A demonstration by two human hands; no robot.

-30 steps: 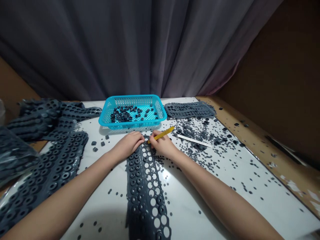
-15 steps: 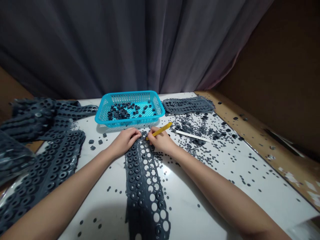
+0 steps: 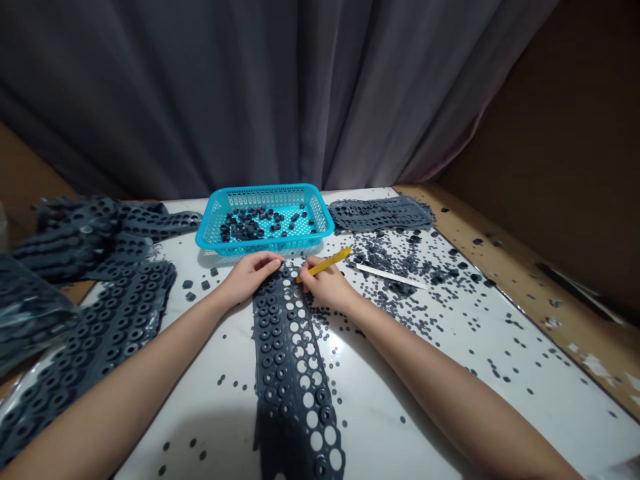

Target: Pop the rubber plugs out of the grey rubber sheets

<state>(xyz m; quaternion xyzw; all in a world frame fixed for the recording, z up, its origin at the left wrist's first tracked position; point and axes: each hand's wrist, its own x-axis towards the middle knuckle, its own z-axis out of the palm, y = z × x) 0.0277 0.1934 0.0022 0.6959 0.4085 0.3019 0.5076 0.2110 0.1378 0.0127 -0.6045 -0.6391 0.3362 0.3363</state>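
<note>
- Dark perforated strip (image 3: 289, 353) lies lengthwise on the white surface (image 3: 373, 427), front and center
- right hand (image 3: 324, 287) is gripping a yellow tool (image 3: 329, 262), tip at the strip's far end
- left hand (image 3: 247, 275) is on that end too, can't tell if it's pinching
- blue basket (image 3: 265, 245) just beyond

Strip (image 3: 289, 360): dark, rubbery-looking, faintly shiny, studded with rings and pierced by round holes
Left strip (image 3: 107, 331): same rubbery look, glossier, knobbly with raised rings
Far strip (image 3: 383, 215): dull, rough, ragged-edged
Tool (image 3: 330, 261): yellow, smooth, plastic-looking
Stick (image 3: 393, 276): white, smooth, material unclear
Basket (image 3: 265, 248): blue plastic, smooth, softly glossy
Surface (image 3: 380, 380): white, smooth, glossy, faintly marbled
Curtain (image 3: 260, 93): grey cloth, matt
Bag (image 3: 30, 320): thin clear plastic, crinkled, shiny
</note>
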